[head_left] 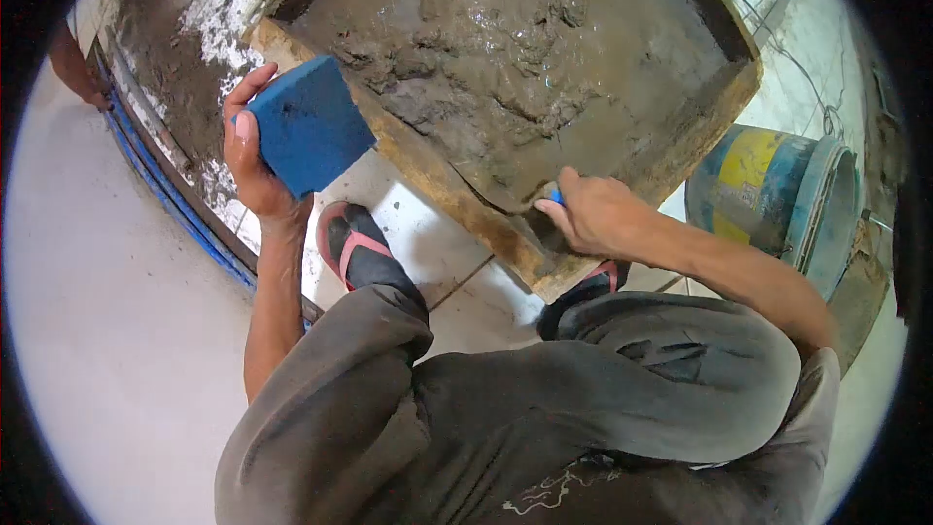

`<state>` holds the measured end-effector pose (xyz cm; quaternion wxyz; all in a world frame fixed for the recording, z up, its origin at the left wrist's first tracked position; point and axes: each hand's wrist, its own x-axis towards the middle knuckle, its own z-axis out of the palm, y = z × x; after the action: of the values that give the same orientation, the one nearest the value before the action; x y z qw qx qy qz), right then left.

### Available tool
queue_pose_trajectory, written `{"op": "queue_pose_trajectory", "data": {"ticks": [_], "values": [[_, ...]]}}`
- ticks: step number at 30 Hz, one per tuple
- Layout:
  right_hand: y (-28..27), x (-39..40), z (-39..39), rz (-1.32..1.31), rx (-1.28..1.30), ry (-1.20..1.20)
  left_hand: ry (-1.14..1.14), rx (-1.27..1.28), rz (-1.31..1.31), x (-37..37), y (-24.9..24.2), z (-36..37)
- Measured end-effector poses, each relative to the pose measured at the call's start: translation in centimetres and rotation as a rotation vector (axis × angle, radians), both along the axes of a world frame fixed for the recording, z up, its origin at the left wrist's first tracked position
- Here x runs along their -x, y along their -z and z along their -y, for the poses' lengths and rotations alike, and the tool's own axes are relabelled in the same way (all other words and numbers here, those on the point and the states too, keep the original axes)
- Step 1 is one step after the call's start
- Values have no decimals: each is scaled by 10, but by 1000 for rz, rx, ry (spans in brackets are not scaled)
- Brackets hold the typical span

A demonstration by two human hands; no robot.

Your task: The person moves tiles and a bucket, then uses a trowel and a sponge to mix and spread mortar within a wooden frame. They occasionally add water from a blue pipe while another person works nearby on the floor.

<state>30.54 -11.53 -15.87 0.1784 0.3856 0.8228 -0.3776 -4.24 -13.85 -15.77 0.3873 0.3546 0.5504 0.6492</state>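
Observation:
My left hand (255, 141) is closed at the left edge of a flat, square blue mortar board (306, 122), holding it tilted up beside the box. Dark smears mark the board's face; any grip behind it is hidden. In my right hand (598, 212) is a trowel with a bit of blue handle (556, 196) showing. The trowel's blade (501, 202) reaches into the near corner of the wooden box (428, 170), partly covered by mortar. Wet grey-brown mortar (486, 49) fills the box, heaped and rough in the middle, smoother and watery towards the right.
A blue and yellow bucket (748, 185) lies tipped on its side at the right. Blue hoses (175, 199) run along the left, where another person's hand (92, 87) shows. Pale floor tiles (442, 233) and my sandalled foot (360, 243) are below the box.

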Motion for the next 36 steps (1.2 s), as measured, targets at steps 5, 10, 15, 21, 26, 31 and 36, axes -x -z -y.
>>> {"op": "queue_pose_trajectory", "data": {"ticks": [5,10,15,21,26,31,36], "values": [[24,38,-9,-37,-133,82,-40,-11,34,8,-1,2],[30,52,-26,8,-190,196,-15,-33,53,18,-6,7],[20,33,-53,-32,-234,337,-32,-48,50,25,-8,9],[-68,7,-84,18,298,606,-39,-33,48,17,-9,1],[-39,-41,-88,133,40,-170,-26,-36,35,4,-22,-3],[-36,-71,-129,175,72,-525,-25,-24,34,12,-17,13],[-17,-51,-141,69,-42,-845,-55,-3,28,8,-16,26]]}}
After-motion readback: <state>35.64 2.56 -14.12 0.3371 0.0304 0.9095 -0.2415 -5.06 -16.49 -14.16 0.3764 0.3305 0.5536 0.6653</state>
